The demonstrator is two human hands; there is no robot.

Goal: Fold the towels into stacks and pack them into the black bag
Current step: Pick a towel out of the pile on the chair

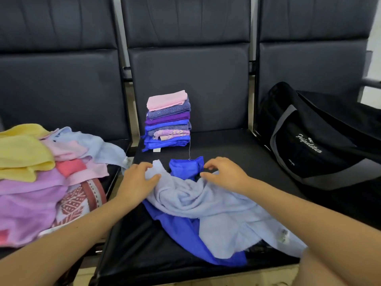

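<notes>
Two towels lie crumpled together on the middle seat [144,244], a pale blue towel [206,203] over a royal blue towel [181,230], and the folding step looks barely begun. The left hand [137,178] pinches the pale towel's far corner between thumb and fingers, while the right hand [224,172] hovers with fingers loosely curled at its far edge, gripping nothing I can make out. Next, I judge, the pale towel needs pulling flat and free; the folded stack [168,120] waits behind, the unfolded pile [41,172] sits left, the black bag [309,141] right.
</notes>
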